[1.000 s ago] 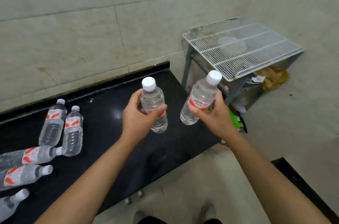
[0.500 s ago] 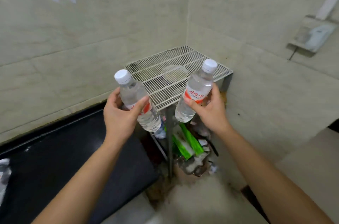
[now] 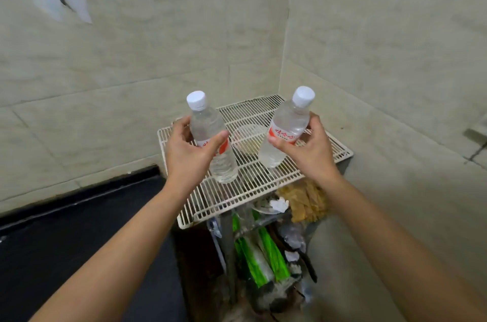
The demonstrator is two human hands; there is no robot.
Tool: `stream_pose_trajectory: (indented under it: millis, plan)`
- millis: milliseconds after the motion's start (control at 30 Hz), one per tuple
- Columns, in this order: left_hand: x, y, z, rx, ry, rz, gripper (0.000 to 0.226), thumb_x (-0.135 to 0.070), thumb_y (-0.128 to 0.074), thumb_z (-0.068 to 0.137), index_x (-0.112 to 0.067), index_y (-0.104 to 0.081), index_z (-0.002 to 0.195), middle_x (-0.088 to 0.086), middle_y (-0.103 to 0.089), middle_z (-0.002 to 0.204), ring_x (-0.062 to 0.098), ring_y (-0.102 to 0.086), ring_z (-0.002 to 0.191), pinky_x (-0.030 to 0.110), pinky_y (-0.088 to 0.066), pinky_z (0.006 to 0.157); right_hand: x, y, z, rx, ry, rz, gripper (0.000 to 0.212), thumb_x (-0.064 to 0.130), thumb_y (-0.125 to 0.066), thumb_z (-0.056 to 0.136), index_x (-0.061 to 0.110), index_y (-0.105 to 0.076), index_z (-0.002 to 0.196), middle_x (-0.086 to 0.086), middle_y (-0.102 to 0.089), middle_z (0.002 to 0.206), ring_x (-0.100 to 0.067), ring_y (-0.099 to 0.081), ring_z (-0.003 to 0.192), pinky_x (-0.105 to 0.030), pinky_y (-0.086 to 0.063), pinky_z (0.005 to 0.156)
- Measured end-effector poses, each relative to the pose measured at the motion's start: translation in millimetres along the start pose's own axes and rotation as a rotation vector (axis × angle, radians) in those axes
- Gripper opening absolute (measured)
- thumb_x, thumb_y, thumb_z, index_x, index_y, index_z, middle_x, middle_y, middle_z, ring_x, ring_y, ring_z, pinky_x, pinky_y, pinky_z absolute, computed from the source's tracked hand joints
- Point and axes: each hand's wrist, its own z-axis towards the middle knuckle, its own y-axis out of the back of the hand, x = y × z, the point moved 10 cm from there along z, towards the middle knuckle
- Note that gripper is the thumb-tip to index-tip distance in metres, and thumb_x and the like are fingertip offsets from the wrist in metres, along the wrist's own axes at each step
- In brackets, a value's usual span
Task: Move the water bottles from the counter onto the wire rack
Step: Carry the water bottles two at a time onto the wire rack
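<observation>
Head view, the only one: both bare arms reach forward over the white wire rack (image 3: 266, 184) in the corner of the pale tiled walls.

Left hand (image 3: 188, 155) is wrapped around a clear plastic water bottle with white screw cap and red-and-white label (image 3: 210, 137), thumb across the label, fingers behind. Bottle leans slightly left at the top, base low over the rack's front-left area; can't tell if the base touches the wires.

Right hand (image 3: 309, 149) is clamped on a second clear plastic water bottle with white cap and red-lettered label (image 3: 286, 129), thumb on the label. This one tilts cap-right, its base over the rack's middle, seemingly just clear of the grid.

Between the two bottles, a round translucent plastic lid or dish (image 3: 247, 141) lies flat on the rack.

Black stone counter (image 3: 79, 242) at lower left, butting up to the rack's left side. No bottles visible on the part in frame.

Under the rack: metal leg (image 3: 228, 245), green-and-white plastic packets (image 3: 259, 255), a yellowish crumpled bag (image 3: 307, 200), mixed litter.
</observation>
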Motion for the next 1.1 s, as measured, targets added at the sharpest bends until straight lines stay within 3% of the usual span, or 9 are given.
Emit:
stream_pose_trajectory:
  millis: [200,333,433,600,733,800,933,1000,1100]
  plan:
    - [32.9,-32.1,103.4,-0.059,0.035,0.039,0.070,-0.045,-0.086,0.074,-0.020,-0.052,0.130,-0.004,-0.067,0.123,0.013,-0.065,0.112,0.035,-0.054,0.098,-14.0,-49.8,116.5,0.155,0.041,-0.091,0.063,0.028,-0.094,0.066,0.046,-0.057,0.114,0.026,-0.062,0.113,0.012,-0.063,0.100,-0.009,-0.050,0.082]
    - [50.0,-50.5,177.2,-0.050,0.026,0.104,0.079,-0.044,-0.086,0.073,-0.016,-0.049,0.137,-0.001,-0.065,0.128,0.015,-0.063,0.115,0.040,-0.053,0.101,-36.8,-97.0,188.9,0.272,0.039,-0.142,0.082,0.050,-0.091,0.059,0.036,-0.056,0.131,0.015,-0.068,0.123,-0.008,-0.067,0.111,-0.038,-0.056,0.097]
    - [61.1,-61.9,218.4,-0.035,0.031,0.129,0.080,-0.035,-0.088,0.073,-0.013,-0.047,0.138,-0.005,-0.060,0.122,0.013,-0.060,0.114,0.039,-0.052,0.101,-56.4,-127.0,228.2,0.316,0.027,-0.134,0.086,0.055,-0.089,0.055,0.039,-0.053,0.131,0.013,-0.068,0.122,-0.013,-0.069,0.109,-0.046,-0.056,0.096]
    - [81.1,-78.0,262.3,-0.018,0.039,0.155,0.074,-0.035,-0.088,0.073,-0.019,-0.050,0.134,-0.009,-0.063,0.115,0.013,-0.064,0.109,0.039,-0.056,0.097,-72.4,-175.6,267.6,0.430,-0.025,-0.053,0.084,0.022,-0.092,0.070,0.026,-0.049,0.142,0.007,-0.064,0.132,-0.016,-0.066,0.114,-0.042,-0.052,0.103]
    - [96.7,-84.3,272.8,-0.041,0.029,0.185,0.068,-0.046,-0.084,0.074,-0.020,-0.057,0.132,0.001,-0.067,0.121,0.012,-0.067,0.105,0.036,-0.058,0.091,-77.8,-204.2,280.4,0.554,-0.035,-0.033,0.081,0.018,-0.084,0.081,0.025,-0.041,0.150,0.007,-0.061,0.138,-0.011,-0.060,0.121,-0.037,-0.048,0.107]
    - [102.8,-85.4,272.7,-0.038,0.038,0.180,0.065,-0.048,-0.080,0.076,-0.023,-0.058,0.132,0.001,-0.067,0.120,0.008,-0.068,0.104,0.031,-0.059,0.090,-83.6,-207.0,285.5,0.577,-0.065,-0.039,0.078,0.023,-0.078,0.086,0.028,-0.037,0.153,0.004,-0.057,0.145,-0.010,-0.056,0.126,-0.038,-0.046,0.108]
    - [125.3,-99.3,260.2,0.104,0.142,0.204,0.068,-0.021,-0.084,0.078,-0.024,-0.050,0.137,-0.015,-0.064,0.120,-0.011,-0.063,0.100,0.010,-0.052,0.083,-98.5,-206.5,291.1,0.620,-0.091,-0.080,0.078,0.024,-0.073,0.090,0.032,-0.031,0.155,0.002,-0.052,0.150,-0.019,-0.053,0.133,-0.048,-0.048,0.108]
    - [145.5,-102.0,248.6,0.144,0.210,0.270,0.074,-0.021,-0.084,0.078,-0.021,-0.046,0.142,-0.010,-0.062,0.127,0.002,-0.062,0.108,0.022,-0.052,0.092,-107.3,-207.8,286.5,0.646,-0.119,-0.098,0.078,0.021,-0.075,0.089,0.029,-0.032,0.154,0.001,-0.052,0.149,-0.020,-0.054,0.133,-0.051,-0.049,0.107]
    - [168.5,-103.1,233.5,0.188,0.279,0.324,0.056,-0.028,-0.076,0.087,-0.021,-0.052,0.138,-0.004,-0.065,0.131,0.012,-0.064,0.114,0.041,-0.053,0.102,-119.3,-210.9,281.8,0.659,-0.142,-0.133,0.083,0.029,-0.079,0.085,0.025,-0.034,0.154,0.001,-0.053,0.149,-0.020,-0.055,0.132,-0.048,-0.049,0.108]
